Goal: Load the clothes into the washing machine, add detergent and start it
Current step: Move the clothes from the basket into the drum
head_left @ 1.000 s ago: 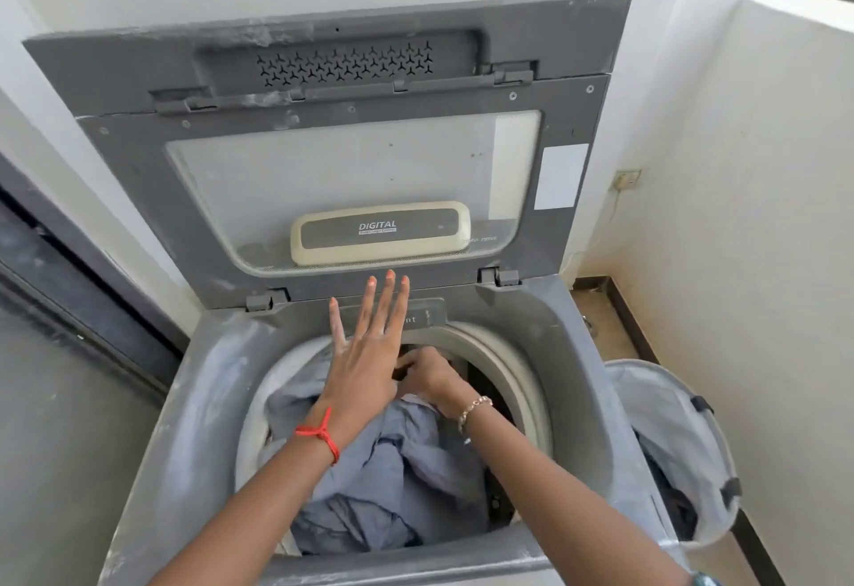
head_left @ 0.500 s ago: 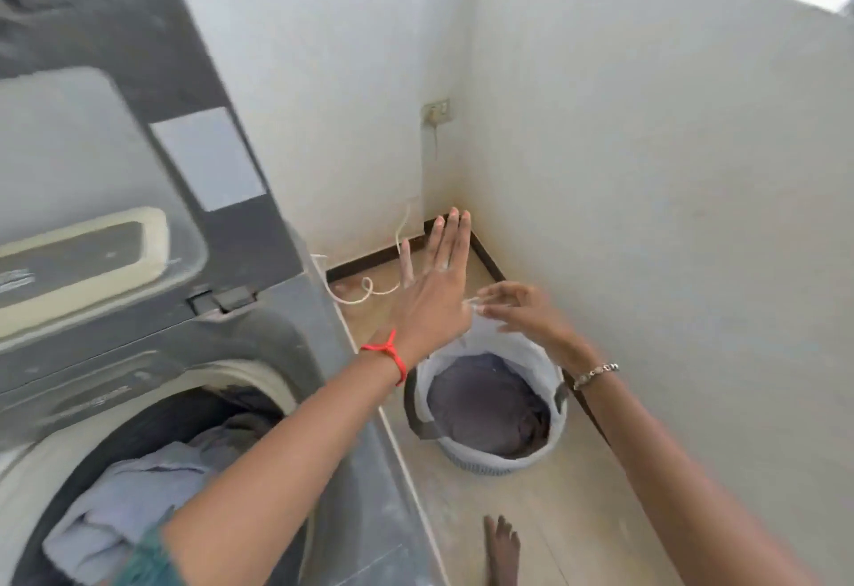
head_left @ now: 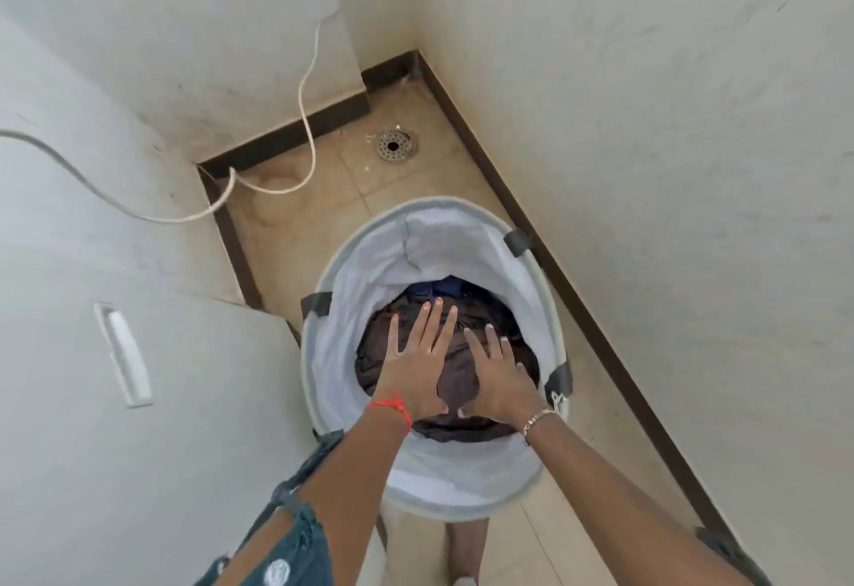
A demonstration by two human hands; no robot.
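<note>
While both hands are poised palm-down over the load, nothing is gripped: left hand (head_left: 413, 363), fingers straight and spread; right hand (head_left: 497, 375), likewise spread, just beside it, thumbs nearly meeting. Whether the palms rest on the cloth or hover just above it cannot be told. Clothes (head_left: 455, 382): a dark brown heap low in the laundry basket (head_left: 323, 294), which stands on the floor (head_left: 295, 234) near the wall, with a blue garment (head_left: 446, 285) showing at the far edge of the heap. Washing machine (head_left: 138, 447): only a pale side panel with a recessed grip shows, at the left, just beside the basket. Risks, as judged: a shallow grab would lift one piece and leave the rest behind. Trailing cloth could snag on the loose white liner (head_left: 443, 239) and tip or drag the light basket. A dangling sleeve might brush the dusty floor or catch the white cable (head_left: 307, 91) on the way across. Not determinable: the drum, lid, controls and any detergent lie outside the view. The depth of the heap and the number of garments are hidden. A foot (head_left: 466, 544) below the basket is blurred and cut off. Also present: floor drain (head_left: 395, 145).
</note>
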